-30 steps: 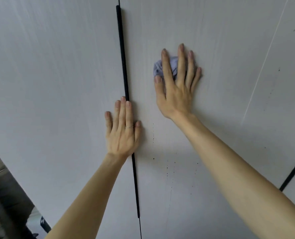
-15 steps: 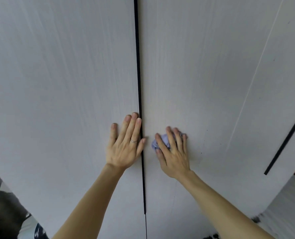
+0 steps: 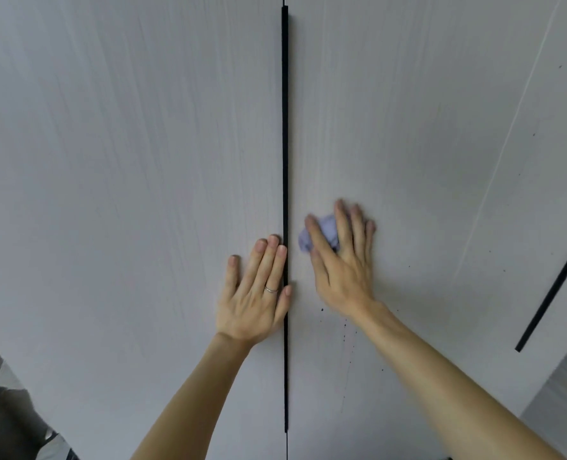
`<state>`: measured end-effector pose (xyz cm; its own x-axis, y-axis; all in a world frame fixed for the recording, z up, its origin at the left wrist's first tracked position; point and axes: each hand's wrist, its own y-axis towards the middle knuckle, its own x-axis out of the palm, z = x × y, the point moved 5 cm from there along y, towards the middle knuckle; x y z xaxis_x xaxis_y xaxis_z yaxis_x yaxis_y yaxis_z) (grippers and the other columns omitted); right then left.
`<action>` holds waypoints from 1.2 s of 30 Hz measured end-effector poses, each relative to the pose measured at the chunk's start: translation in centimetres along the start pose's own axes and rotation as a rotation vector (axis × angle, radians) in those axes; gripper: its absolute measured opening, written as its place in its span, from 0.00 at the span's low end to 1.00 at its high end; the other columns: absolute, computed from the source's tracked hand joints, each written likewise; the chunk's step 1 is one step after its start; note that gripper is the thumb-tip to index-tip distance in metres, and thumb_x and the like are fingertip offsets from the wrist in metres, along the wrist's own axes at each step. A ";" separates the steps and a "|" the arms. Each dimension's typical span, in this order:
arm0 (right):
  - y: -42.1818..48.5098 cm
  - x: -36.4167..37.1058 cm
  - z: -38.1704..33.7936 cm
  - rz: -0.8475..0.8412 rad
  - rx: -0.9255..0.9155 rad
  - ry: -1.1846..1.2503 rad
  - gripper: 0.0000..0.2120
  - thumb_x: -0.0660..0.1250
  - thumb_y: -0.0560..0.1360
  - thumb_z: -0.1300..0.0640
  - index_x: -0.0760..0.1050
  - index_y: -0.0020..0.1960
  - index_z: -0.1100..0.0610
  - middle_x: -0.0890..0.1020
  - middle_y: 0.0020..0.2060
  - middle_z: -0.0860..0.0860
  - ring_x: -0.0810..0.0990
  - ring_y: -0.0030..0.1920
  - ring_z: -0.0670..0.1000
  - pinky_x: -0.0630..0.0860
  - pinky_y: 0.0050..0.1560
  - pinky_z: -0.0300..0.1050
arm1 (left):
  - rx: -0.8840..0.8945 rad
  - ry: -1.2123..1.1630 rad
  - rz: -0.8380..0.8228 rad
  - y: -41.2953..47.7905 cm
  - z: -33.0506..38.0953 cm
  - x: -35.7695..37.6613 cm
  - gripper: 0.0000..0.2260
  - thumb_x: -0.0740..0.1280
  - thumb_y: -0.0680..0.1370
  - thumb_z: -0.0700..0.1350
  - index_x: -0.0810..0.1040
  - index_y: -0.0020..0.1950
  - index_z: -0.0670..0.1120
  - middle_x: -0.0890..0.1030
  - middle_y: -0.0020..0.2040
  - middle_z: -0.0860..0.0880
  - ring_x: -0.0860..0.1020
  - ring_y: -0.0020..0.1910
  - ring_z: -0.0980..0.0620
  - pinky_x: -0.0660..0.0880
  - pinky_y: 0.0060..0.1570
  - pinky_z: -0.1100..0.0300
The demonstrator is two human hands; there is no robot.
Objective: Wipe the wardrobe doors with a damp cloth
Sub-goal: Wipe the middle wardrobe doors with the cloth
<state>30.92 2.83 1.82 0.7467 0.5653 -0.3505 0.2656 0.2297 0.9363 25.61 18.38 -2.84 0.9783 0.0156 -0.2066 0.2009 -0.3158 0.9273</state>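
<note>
Cloth (image 3: 320, 231) position has changed: one second ago it sat high on the right door (image 3: 424, 127), half a second ago it was low beside the black seam (image 3: 285, 127), and it now sits slightly higher, level with the left fingertips. The right hand (image 3: 341, 270) is motion-blurred. This indicates, as a judgement, repeated vertical strokes with the panel only partly covered; dark specks (image 3: 345, 327) remain below the wrist and probably need a lower pass.

Right-hand fingers (image 3: 340, 224) lie straight and spread, pressing the cloth flat against the door rather than gripping it. The left hand (image 3: 258, 293) rests flat on the left door (image 3: 126, 161) at the seam edge as before, fingers straight, holding nothing.

The cloth is a small, pale lilac wad, crumpled and mostly hidden under the palm. Dampness cannot be confirmed.
</note>
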 end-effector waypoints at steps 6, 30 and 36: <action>-9.9 2.2 -0.1 -0.202 -0.077 -0.054 0.24 0.57 0.83 0.54 0.60 0.77 0.46 0.60 0.76 0.58 0.60 0.75 0.64 0.61 0.69 0.69 | 0.003 0.003 -0.002 0.0 -0.1 0.1 0.30 0.59 0.81 0.53 0.63 0.79 0.39 0.64 0.79 0.42 0.62 0.79 0.46 0.56 0.76 0.42; 1.7 -1.1 -0.3 -0.048 -0.109 -0.026 0.26 0.61 0.80 0.54 0.62 0.77 0.48 0.59 0.78 0.56 0.54 0.78 0.61 0.50 0.75 0.64 | -0.007 0.050 -0.020 0.2 0.0 -0.1 0.31 0.59 0.79 0.53 0.61 0.80 0.40 0.64 0.79 0.43 0.61 0.79 0.47 0.51 0.78 0.44; 8.6 -2.7 0.2 0.085 0.073 0.024 0.22 0.53 0.83 0.52 0.64 0.77 0.50 0.59 0.78 0.59 0.53 0.79 0.62 0.50 0.74 0.67 | 0.003 0.061 -0.025 0.1 -0.1 0.1 0.30 0.58 0.80 0.53 0.61 0.80 0.40 0.64 0.79 0.43 0.61 0.79 0.46 0.52 0.78 0.43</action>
<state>31.25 3.13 10.81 0.7538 0.5992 -0.2696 0.2467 0.1222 0.9614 25.71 18.39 -2.73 0.9743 0.0815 -0.2100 0.2251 -0.3171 0.9213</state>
